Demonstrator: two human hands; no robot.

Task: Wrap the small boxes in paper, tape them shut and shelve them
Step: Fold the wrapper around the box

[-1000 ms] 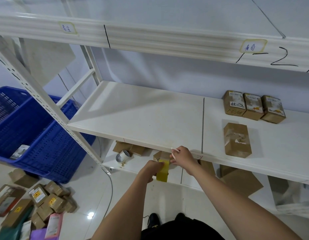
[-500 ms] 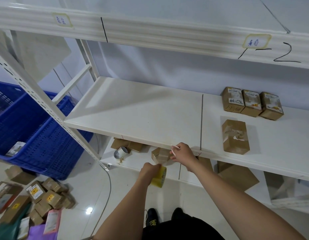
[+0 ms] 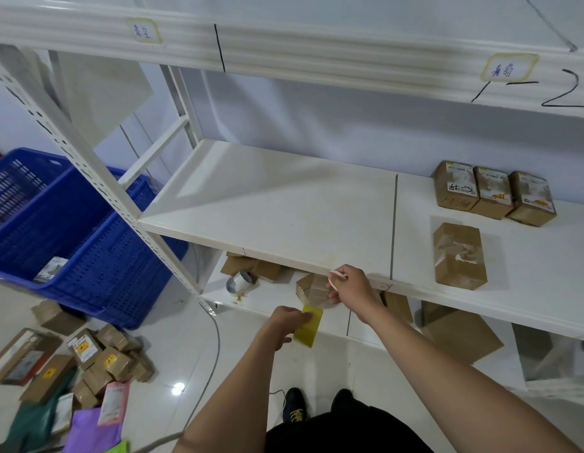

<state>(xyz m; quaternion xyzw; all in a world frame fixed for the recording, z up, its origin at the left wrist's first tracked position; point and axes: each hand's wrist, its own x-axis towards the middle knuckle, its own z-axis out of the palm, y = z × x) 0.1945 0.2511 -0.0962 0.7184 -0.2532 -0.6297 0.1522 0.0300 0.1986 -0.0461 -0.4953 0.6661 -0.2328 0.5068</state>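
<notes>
My right hand point(image 3: 351, 289) holds a small box wrapped in brown paper point(image 3: 312, 287) just under the front edge of the white shelf point(image 3: 284, 204). A thin white strip point(image 3: 334, 277) sticks out between its fingers. Just below and to the left, my left hand point(image 3: 285, 325) grips a yellow tape roll point(image 3: 308, 326), and clear tape runs from the roll up to the box. One wrapped box point(image 3: 459, 256) lies on the shelf to the right, with three labelled boxes point(image 3: 493, 192) in a row behind it.
Blue crates point(image 3: 55, 230) stand at the left beyond the shelf upright point(image 3: 88, 158). Several small boxes point(image 3: 97, 358) lie heaped on the floor. The lower shelf carries a grey tape roll point(image 3: 240, 281) and brown paper sheets point(image 3: 460, 335).
My left hand turned and shifted the tape roll slightly below the box, dipping and then coming back up. My right hand has kept the box in place under the shelf edge.
</notes>
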